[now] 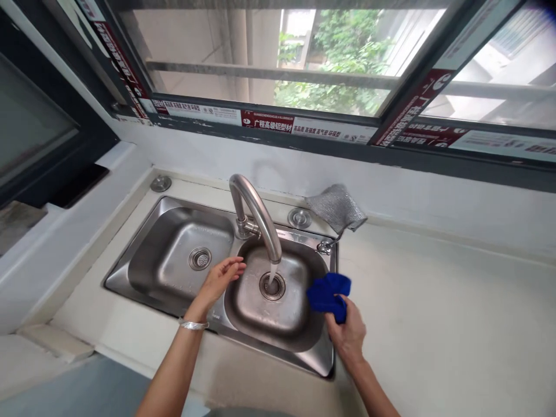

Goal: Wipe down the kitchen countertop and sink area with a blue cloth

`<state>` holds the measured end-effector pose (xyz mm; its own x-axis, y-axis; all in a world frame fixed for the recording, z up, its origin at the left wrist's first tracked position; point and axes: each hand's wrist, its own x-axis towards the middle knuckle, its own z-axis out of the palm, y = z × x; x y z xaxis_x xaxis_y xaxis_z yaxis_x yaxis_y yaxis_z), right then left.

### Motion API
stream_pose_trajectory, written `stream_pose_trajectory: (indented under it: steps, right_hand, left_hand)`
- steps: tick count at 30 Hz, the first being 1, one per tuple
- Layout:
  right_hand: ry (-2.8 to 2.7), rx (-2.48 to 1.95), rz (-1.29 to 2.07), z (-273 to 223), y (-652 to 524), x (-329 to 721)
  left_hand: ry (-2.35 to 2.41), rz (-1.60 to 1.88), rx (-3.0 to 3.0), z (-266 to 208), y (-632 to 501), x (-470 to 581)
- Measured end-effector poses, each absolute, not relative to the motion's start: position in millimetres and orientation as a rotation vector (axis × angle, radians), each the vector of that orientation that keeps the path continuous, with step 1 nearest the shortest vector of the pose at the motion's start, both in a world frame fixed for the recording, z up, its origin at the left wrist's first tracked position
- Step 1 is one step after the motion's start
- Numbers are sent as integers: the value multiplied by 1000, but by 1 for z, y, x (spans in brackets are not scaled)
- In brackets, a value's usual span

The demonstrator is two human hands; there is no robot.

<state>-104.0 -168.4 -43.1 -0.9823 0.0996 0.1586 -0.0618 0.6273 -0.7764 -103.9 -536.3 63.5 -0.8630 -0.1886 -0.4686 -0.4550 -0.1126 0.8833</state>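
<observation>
Window glass [330, 58] stretches from eleven to two o'clock, counting from the drain [272, 286] of the right basin [260, 324], and its frame is cut off at the top. Pale countertop [438, 307] spreads at three and four o'clock, running out past the right edge. Set into it, the double steel sink [319, 359] has its front rim partly covered by the left forearm [174, 370]. A curved faucet [259, 207] rises at eleven o'clock and sends water [273, 273] into the right basin; the stream hides part of the drain.

At four o'clock the right hand [350, 333] pinches a blue cloth [325, 292]; some of its fingers are hidden. At nine, the left hand [221, 275] is bare, its fingers loosely bent near the ridge between the basins; I cannot tell whether it touches the steel. A grey mesh cloth [336, 207] lies between one and two o'clock. The blue cloth is at three, by the right basin's right rim, its folds blurred, contact with the rim hard to judge. One metal stopper [299, 218] sits at one o'clock, another stopper [160, 183] at ten. Near the mesh cloth, a chrome fitting [324, 248] is too small to make out. A silver bracelet [194, 325] circles the left wrist.
</observation>
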Motion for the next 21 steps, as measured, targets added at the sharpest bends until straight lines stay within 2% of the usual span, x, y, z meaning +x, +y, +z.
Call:
stream_pose_trajectory:
  steps: [4, 6, 10, 16, 21]
  right_hand:
    - [-2174, -693, 2591, -38, -233, -91]
    - [-1838, -855, 2989, -36, -267, -101]
    - [-1155, -969, 3545, -34, -313, -124]
    - [-893, -754, 3763, -44, -342, -129]
    - [-1221, -898, 3551, -65, -342, -114]
  left_hand:
    - [1916, 2063, -762, 51, -537, -95]
    - [1921, 2050, -782, 49, -538, -88]
    - [1922, 2004, -851, 41, -536, -68]
    - [1917, 1939, -889, 24, -521, -43]
    - [1911, 1936, -885, 19, -515, -36]
